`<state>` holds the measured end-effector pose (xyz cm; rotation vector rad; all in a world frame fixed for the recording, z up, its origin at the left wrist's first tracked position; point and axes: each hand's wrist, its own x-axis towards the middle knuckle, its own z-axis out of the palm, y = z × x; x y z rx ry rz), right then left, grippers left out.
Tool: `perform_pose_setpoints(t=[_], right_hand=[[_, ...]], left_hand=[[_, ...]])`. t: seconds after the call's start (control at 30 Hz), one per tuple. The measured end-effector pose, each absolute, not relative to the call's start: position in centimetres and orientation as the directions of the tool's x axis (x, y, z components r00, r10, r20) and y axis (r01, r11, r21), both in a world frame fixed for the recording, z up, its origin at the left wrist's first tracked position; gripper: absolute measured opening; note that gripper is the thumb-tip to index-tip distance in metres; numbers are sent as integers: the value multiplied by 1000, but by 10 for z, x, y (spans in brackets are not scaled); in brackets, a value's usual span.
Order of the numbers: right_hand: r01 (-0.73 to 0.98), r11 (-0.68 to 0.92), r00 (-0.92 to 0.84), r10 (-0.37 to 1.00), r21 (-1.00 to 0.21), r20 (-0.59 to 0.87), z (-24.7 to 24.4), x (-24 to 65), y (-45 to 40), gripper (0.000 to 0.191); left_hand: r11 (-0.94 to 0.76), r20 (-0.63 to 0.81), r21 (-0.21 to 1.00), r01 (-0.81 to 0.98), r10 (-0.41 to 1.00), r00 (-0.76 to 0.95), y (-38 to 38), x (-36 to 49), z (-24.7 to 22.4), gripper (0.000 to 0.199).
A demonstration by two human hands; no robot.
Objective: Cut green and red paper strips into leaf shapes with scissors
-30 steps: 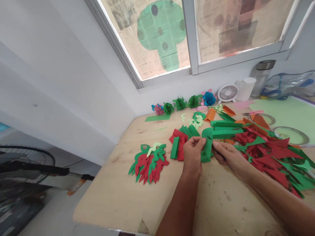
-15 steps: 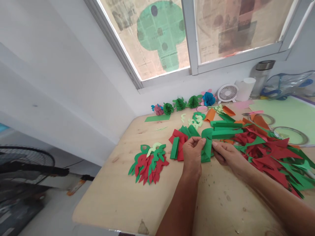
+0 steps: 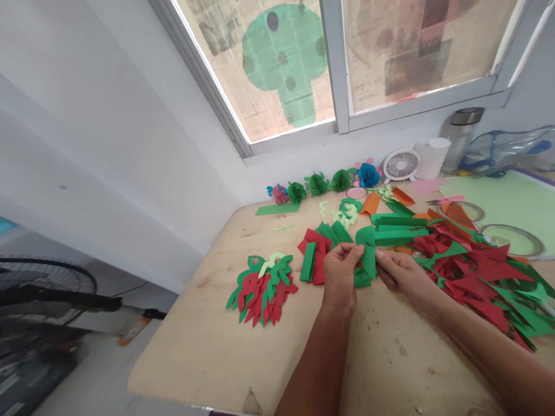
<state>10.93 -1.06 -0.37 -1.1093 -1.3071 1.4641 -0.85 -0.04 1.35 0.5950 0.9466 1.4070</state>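
Over the table, my left hand (image 3: 344, 271) pinches a folded piece of green paper (image 3: 368, 248) between thumb and fingers. The paper has a rounded upper left corner and stands up from the hand. At its right edge, the thumb and fingers of my right hand (image 3: 399, 270) are closed on it; the fingertips are partly hidden. Just left of my left hand lie folded red paper pieces (image 3: 319, 268) with a green folded strip (image 3: 307, 261) on top. Farther left is a pile of red and green leaf-shaped paper cut-outs (image 3: 260, 294).
A heap of red and green paper scraps (image 3: 481, 271) covers the right side, with tape rolls (image 3: 514, 240) beside it. Along the wall stand paper honeycomb turtles (image 3: 317, 184), a small white fan (image 3: 401, 166) and a bottle (image 3: 462, 138). The wooden table (image 3: 191, 352) ends at left.
The green paper has turned slightly between my hands, and its lower edge now tapers to a point at the right. Both hands have barely moved.
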Motion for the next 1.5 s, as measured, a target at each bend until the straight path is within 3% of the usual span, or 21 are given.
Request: perform_pose_setpoints(t=[0.53, 0.93, 1.5], right_hand=[[-16, -76, -197, 978, -997, -71, 0, 108, -11, 54], [88, -50, -221, 973, -995, -68, 5, 107, -11, 57], [11, -77, -146, 986, -997, -78, 3, 103, -12, 50]], left_hand=[[154, -224, 798, -583, 973, -49, -2, -5, 13, 28], [75, -178, 851, -520, 972, -151, 3, -9, 9, 22], [190, -256, 716, -672, 967, 1, -4, -5, 13, 28]])
